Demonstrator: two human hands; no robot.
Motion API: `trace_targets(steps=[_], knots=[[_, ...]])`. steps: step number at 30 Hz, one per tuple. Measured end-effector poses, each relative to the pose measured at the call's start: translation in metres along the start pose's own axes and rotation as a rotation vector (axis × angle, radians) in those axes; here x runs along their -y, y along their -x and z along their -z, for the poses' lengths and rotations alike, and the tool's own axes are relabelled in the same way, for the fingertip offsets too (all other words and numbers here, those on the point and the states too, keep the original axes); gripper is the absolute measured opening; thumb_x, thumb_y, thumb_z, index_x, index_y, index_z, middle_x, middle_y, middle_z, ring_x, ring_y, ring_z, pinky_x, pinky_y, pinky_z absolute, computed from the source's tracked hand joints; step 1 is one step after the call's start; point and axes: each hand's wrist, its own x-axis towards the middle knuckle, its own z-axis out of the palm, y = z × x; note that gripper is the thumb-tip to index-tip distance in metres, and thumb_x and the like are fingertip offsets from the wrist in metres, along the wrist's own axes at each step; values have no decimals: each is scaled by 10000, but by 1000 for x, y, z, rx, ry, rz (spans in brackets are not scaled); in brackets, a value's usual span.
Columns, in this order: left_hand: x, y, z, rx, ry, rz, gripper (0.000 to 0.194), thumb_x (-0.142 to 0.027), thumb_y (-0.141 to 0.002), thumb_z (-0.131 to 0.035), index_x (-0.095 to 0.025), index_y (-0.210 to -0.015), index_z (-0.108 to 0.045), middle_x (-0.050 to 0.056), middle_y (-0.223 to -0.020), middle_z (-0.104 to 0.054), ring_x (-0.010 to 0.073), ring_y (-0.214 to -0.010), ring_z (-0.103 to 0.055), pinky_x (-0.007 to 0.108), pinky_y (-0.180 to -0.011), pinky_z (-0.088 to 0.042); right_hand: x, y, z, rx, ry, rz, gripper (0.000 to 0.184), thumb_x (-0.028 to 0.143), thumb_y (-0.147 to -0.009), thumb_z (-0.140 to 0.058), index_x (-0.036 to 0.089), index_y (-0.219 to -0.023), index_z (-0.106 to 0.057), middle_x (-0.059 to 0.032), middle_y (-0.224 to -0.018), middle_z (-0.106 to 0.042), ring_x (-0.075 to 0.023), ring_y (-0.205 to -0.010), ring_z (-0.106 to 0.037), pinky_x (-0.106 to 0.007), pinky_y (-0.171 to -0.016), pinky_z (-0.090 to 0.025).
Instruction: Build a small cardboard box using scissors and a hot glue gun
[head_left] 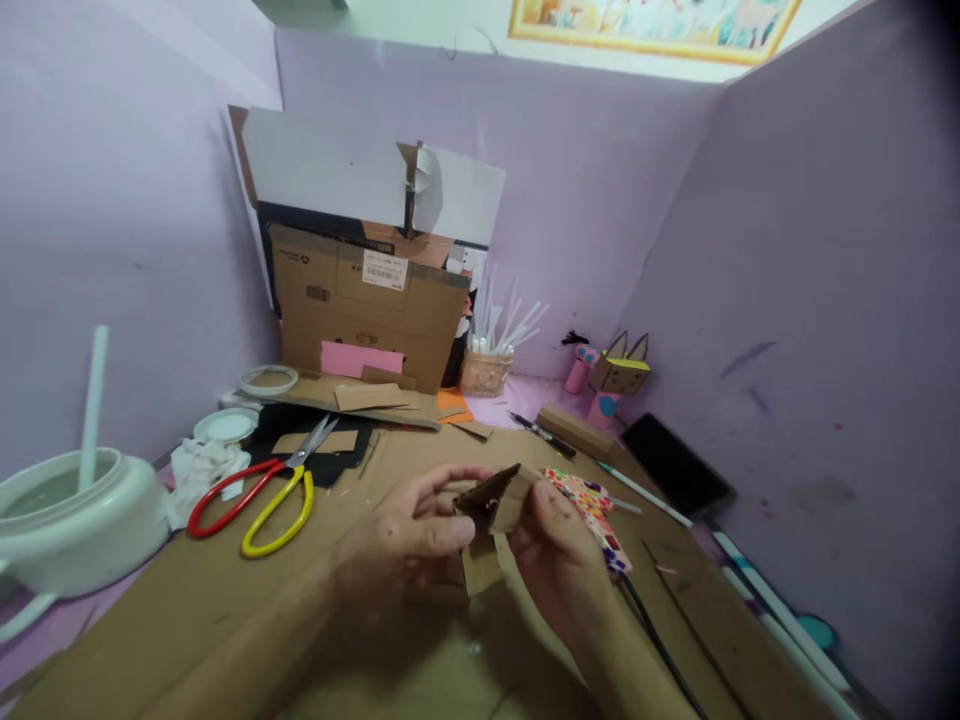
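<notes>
Between my two hands is a small folded cardboard piece (pixel 486 565), its flaps standing up at angles. My left hand (pixel 420 530) grips it from the left, thumb on the near face and fingers behind. On the other side, my right hand (pixel 559 535) pinches a raised flap between thumb and fingers. Just beyond my right hand lies a glue gun (pixel 589 500) with a flowered pattern, its black cord running toward me. Scissors (pixel 300 455) with one red and one yellow handle rest open to the left of my hands.
A cardboard sheet (pixel 247 640) covers the table. At left stands a white pot (pixel 90 520); crumpled tissue (pixel 206 475) lies beside it. A cardboard box (pixel 352 310) and a basket of white sticks (pixel 487 370) are at the back. A dark tablet-like slab (pixel 679 465) leans at right.
</notes>
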Motion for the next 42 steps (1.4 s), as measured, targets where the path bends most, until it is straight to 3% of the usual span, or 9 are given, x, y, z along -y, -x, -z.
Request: trace_targets(steps=[5,8,11,15,20,29,36,39,42], knots=[[-12,0,11,59,18,-59,502,-307,-634,-693,-192,-1113,-597,98,-1077,-608,229,-900,-594,294,-714,-470,6,8,-1,114,52,19,495,516,-658,-699,256,-1076,-645,-79,-1116,-658,-264,-989,-606,-393,-848,-465],[-18,-2,19,-22,-212,-113,539,-286,-607,-727,-227,-1125,-591,55,-1058,-589,156,-743,-578,254,-640,-444,7,9,1,145,165,68,658,486,-589,-769,294,-1184,-564,-64,-1226,-590,-274,-1069,-574,-383,-851,-470],[-26,-1,28,-65,-435,-128,588,-295,-582,-749,-209,-1142,-593,18,-910,-591,75,-546,-439,202,-508,-352,7,6,8,183,329,54,576,384,-638,-766,300,-1172,-565,-51,-1216,-600,-256,-1074,-577,-365,-855,-466],[-30,0,45,-85,-772,-74,576,-274,-538,-768,-192,-1094,-642,-36,-646,-544,109,-551,-457,197,-507,-342,7,-1,18,248,690,-13,541,279,-638,-764,263,-1152,-597,-62,-1224,-599,-265,-1116,-536,-416,-952,-386],[-17,-2,55,-1,-989,93,650,-251,-575,-716,-202,-1205,-558,-16,-701,-607,164,-615,-565,222,-554,-392,7,-8,24,274,981,-110,653,195,-546,-796,204,-1165,-590,-93,-1194,-607,-283,-1079,-533,-442,-915,-394],[0,1,50,117,-1050,172,757,-227,-634,-627,-222,-1341,-358,-24,-692,-617,183,-624,-588,240,-552,-387,0,-9,30,344,795,-393,787,123,-520,-751,190,-1246,-454,-108,-1162,-557,-247,-959,-605,-399,-816,-492],[4,5,55,204,-1028,112,997,-188,-585,-640,-188,-1439,-126,59,-1013,-634,202,-805,-616,243,-647,-441,3,-8,31,304,872,-433,1109,91,-490,-770,167,-1432,-190,-198,-1351,-388,-297,-1083,-553,-433,-876,-474],[2,6,51,227,-992,189,1131,-205,-571,-665,-156,-1446,49,122,-1194,-559,228,-910,-612,269,-731,-466,4,-7,34,372,910,-394,1167,117,-479,-801,183,-1448,-154,-183,-1375,-372,-305,-1146,-508,-453,-955,-416],[4,5,49,232,-1028,158,1177,-264,-562,-710,-144,-1445,58,175,-1368,-410,297,-1128,-518,332,-896,-429,1,-6,34,416,905,-361,1212,158,-459,-833,196,-1452,-140,-171,-1338,-426,-309,-1110,-531,-472,-948,-418]])
